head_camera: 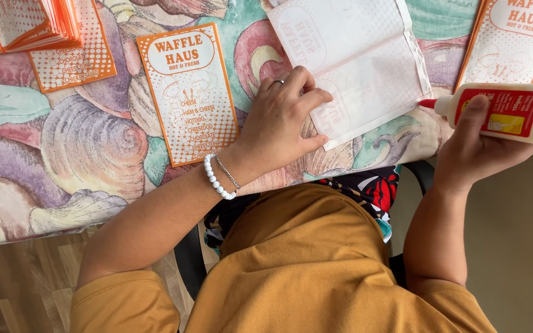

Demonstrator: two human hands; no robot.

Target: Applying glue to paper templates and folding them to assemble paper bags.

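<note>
While the left hand point(282, 126) is pressing down on the near corner of a white, unfolded paper bag point(356, 58) lying print-side down, its fingers point(306, 98) are lying curled close together on the paper. The right hand point(473, 148) is gripping a white plastic glue bottle with a red label point(504, 111), fingers wrapped around it, red nozzle pointing at the bag's right edge, just beside it. Bag is sitting on the counter point(63, 148) covered in a shell-pattern cloth. 1 finished orange-and-white printed paper bag point(189, 92) is lying left of the hand; a stack of similar bags point(26, 24) is sitting far left.
</note>
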